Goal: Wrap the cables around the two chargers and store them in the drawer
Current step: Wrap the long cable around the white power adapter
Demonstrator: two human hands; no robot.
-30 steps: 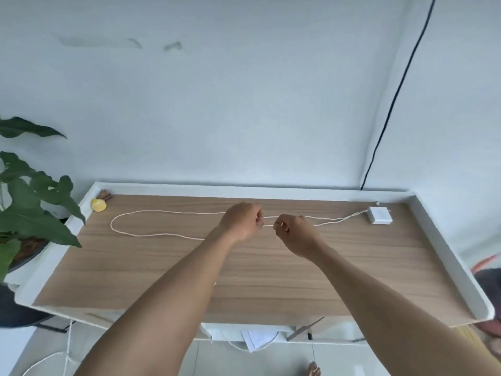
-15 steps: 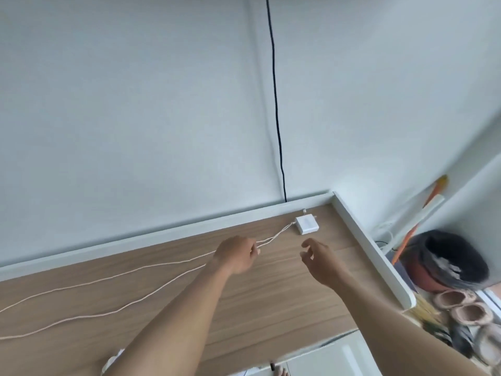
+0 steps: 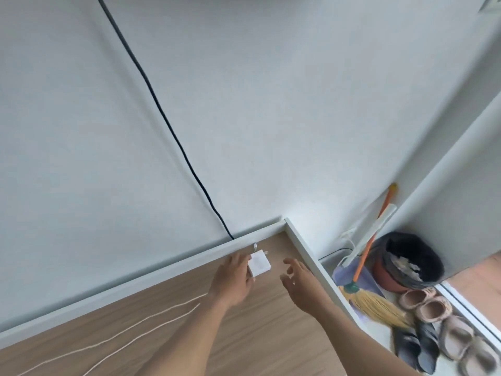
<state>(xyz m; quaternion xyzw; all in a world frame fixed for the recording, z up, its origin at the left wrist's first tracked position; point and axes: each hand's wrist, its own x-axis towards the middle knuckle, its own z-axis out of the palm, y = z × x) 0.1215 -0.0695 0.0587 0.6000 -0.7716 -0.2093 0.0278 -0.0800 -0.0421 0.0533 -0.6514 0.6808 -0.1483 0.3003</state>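
Note:
A white square charger (image 3: 259, 264) sits in the desk's far right corner, its prongs pointing toward the back rim. My left hand (image 3: 233, 278) holds it by its left side, fingers curled at its edge. Its white cable (image 3: 151, 325) runs in two strands leftward over the wooden desk top (image 3: 257, 335) and passes under my left hand. My right hand (image 3: 298, 278) hovers just right of the charger with fingers spread, holding nothing and not touching it. Only one charger is in view, and no drawer.
A raised white rim (image 3: 306, 253) borders the desk at the back and right. A black cable (image 3: 162, 115) runs down the wall behind it. On the floor to the right are a broom (image 3: 374, 302), a dark bin (image 3: 409, 259) and several slippers (image 3: 433, 310).
The view swung right. My left hand moved along the cable to the charger and took hold of it. My right hand let go of the cable and opened beside the charger.

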